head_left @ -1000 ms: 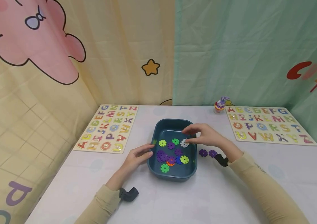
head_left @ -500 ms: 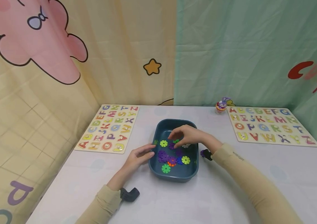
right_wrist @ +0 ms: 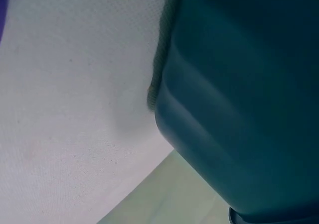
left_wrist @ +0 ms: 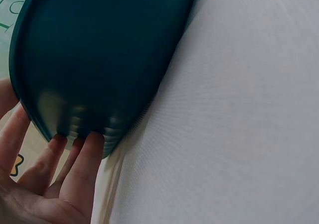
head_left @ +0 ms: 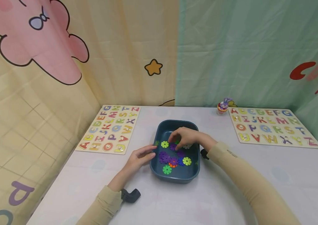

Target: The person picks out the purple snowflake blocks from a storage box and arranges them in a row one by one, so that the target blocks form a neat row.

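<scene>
The right hand (head_left: 185, 136) reaches down into the tub (head_left: 173, 180), thumb and forefinger to either side of a purple disc (head_left: 173, 147); whether they actually pinch it I cannot tell, since the head view is too coarse there and the right wrist view shows the tub's outer wall and the table (right_wrist: 75, 134) but no fingers; the purple disc lies in the tub, below and between those fingertips; the left hand (head_left: 137, 158) grasps nothing, its fingers resting against the tub's outer wall, to the left of the right hand's reach.

For a clean pick, as I judge it, thumb and forefinger should meet opposite edges of the purple disc and catch its notched rim, rather than press on its flat face; it looks thin and likely to skid on the smooth floor, so tipping one edge up first should help; the yellow disc (head_left: 164, 144) sits just left of the fingertips and the white disc (head_left: 187, 146) lies to their right, partly beneath the hand, so a narrow pinch is wise; the purple pile (head_left: 163, 157), on the near side of the grip, overlaps itself and would probably be harder to separate; the left hand does best with a light brace, for a hard push could slide the tub and carry the purple disc out from under the pinch.
</scene>
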`<move>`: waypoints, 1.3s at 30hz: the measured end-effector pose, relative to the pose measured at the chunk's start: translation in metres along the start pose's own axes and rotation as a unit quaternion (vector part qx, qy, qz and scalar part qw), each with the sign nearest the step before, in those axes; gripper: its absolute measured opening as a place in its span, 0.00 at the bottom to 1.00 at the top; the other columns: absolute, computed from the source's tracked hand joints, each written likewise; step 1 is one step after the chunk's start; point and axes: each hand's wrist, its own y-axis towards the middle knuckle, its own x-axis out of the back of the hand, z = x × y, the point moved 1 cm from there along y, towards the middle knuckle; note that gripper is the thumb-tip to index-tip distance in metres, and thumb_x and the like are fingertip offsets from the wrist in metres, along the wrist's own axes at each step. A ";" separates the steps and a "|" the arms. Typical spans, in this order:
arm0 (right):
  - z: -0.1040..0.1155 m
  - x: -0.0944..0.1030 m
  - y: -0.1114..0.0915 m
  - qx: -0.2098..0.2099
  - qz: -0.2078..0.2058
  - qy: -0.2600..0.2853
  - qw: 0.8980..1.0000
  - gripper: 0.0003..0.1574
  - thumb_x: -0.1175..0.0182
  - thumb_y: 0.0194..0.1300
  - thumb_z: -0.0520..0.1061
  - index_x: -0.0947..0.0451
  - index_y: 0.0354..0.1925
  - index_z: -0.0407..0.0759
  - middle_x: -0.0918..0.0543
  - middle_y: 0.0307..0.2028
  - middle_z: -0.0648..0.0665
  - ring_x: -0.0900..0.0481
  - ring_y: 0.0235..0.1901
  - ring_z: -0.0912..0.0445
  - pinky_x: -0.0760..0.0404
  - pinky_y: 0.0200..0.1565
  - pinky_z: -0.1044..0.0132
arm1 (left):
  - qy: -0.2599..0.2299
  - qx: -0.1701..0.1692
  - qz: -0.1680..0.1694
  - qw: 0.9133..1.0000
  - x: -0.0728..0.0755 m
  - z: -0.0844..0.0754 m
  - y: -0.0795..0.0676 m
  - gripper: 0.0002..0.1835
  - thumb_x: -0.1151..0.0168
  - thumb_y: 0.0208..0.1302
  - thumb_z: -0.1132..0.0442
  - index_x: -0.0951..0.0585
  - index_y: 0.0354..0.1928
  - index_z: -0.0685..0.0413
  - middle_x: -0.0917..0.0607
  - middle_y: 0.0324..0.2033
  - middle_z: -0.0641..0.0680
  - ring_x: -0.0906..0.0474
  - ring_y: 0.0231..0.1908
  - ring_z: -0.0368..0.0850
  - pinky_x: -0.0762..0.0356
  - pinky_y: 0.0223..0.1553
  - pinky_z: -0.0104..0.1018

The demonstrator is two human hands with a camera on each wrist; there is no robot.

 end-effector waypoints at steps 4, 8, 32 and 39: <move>-0.002 -0.001 0.003 -0.003 0.007 -0.010 1.000 0.21 0.29 0.51 0.39 0.19 0.46 0.43 0.17 0.44 0.48 0.21 0.45 0.56 0.22 0.51 0.62 | -0.002 0.000 0.003 1.000 0.000 0.000 0.000 0.24 0.37 0.61 0.54 0.23 0.59 0.52 0.32 0.65 0.51 0.34 0.63 0.50 0.26 0.55 0.40; -0.004 -0.003 0.005 -0.003 0.011 -0.024 1.000 0.20 0.29 0.52 0.38 0.18 0.46 0.44 0.17 0.43 0.50 0.21 0.44 0.57 0.22 0.50 0.63 | -0.005 -0.001 0.006 1.000 0.000 0.000 0.000 0.24 0.37 0.62 0.54 0.24 0.59 0.53 0.33 0.65 0.51 0.34 0.63 0.50 0.26 0.54 0.40; 0.000 -0.007 0.004 0.008 -0.039 -0.104 0.994 0.13 0.31 0.53 0.38 0.17 0.39 0.46 0.20 0.37 0.53 0.23 0.37 0.60 0.20 0.43 0.66 | 0.002 0.003 0.006 1.000 0.000 -0.003 -0.001 0.24 0.38 0.63 0.54 0.25 0.60 0.52 0.33 0.66 0.50 0.35 0.63 0.51 0.26 0.54 0.40; -0.002 -0.004 0.000 0.019 -0.060 -0.070 0.996 0.10 0.35 0.57 0.37 0.17 0.40 0.45 0.17 0.38 0.51 0.20 0.38 0.59 0.19 0.44 0.66 | 0.005 -0.001 0.002 1.000 0.000 -0.002 -0.002 0.25 0.37 0.61 0.53 0.24 0.59 0.52 0.32 0.65 0.50 0.34 0.62 0.51 0.25 0.54 0.40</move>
